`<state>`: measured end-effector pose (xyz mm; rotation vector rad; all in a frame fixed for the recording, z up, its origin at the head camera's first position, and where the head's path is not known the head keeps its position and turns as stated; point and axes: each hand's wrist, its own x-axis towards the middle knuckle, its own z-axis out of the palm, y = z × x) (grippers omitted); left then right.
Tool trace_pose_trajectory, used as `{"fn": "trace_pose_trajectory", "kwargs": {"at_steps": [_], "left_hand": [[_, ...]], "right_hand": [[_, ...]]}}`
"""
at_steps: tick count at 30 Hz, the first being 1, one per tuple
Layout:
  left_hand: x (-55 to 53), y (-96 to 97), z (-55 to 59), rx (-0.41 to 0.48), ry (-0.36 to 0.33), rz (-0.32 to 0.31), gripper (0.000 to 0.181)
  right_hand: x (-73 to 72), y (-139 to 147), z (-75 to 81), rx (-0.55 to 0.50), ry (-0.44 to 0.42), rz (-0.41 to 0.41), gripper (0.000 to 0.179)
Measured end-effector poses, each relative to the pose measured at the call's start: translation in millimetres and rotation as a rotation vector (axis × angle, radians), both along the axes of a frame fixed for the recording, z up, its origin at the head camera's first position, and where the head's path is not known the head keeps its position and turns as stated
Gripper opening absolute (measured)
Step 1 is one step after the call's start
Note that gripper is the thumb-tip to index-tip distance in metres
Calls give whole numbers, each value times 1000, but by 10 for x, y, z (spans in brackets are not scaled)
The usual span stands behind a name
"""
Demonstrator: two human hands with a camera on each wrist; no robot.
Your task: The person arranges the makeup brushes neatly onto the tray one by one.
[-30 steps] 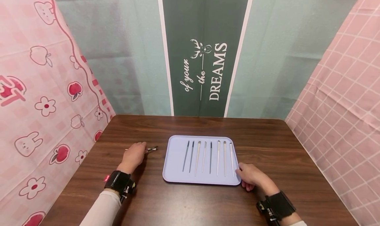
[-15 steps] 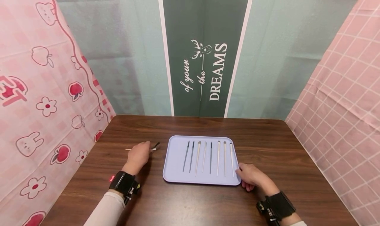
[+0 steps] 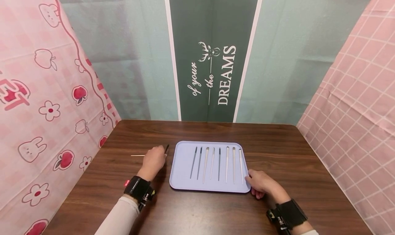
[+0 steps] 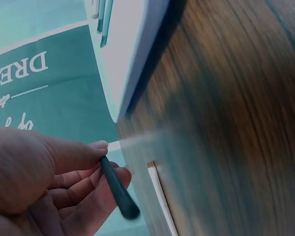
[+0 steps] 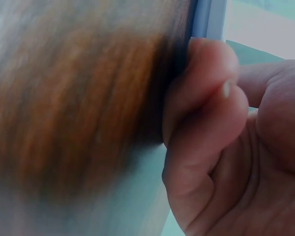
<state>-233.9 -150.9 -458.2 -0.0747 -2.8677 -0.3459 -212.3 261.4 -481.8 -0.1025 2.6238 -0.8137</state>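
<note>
Between thumb and fingers, my left hand [image 3: 153,160] pinches a slim dark green brush [image 4: 119,191], just left of the lilac tray [image 3: 182,168]. Its rounded handle end shows in the left wrist view, and a dark tip pokes past the fingers in the head view. A pale-handled brush [image 3: 137,155] lies on the table, partly hidden behind that hand. At the tray's near right corner, my right hand [image 3: 261,181] grips the rim, its fingers curled beneath the edge. Several white, beige and dark green brushes [image 3: 227,164] lie side by side on the tray.
The brown wooden table [image 3: 197,214] extends around the tray. A green curtain [image 3: 142,56] with printed lettering hangs behind it. Pink patterned cloth [image 3: 55,125] stands at the left, and pink checked cloth [image 3: 348,108] at the right.
My left hand has moved right toward the tray, carrying the dark green brush away from beside the pale one. More of the pale handle shows. The right hand and tray have stayed put.
</note>
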Motion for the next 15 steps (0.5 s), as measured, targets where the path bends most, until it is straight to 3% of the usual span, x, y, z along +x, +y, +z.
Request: {"fn": "trace_pose_trajectory", "kwargs": {"at_steps": [15], "left_hand": [[-20, 195, -24, 16, 8, 4, 20]], "right_hand": [[0, 3, -1, -4, 7, 7, 15]]}}
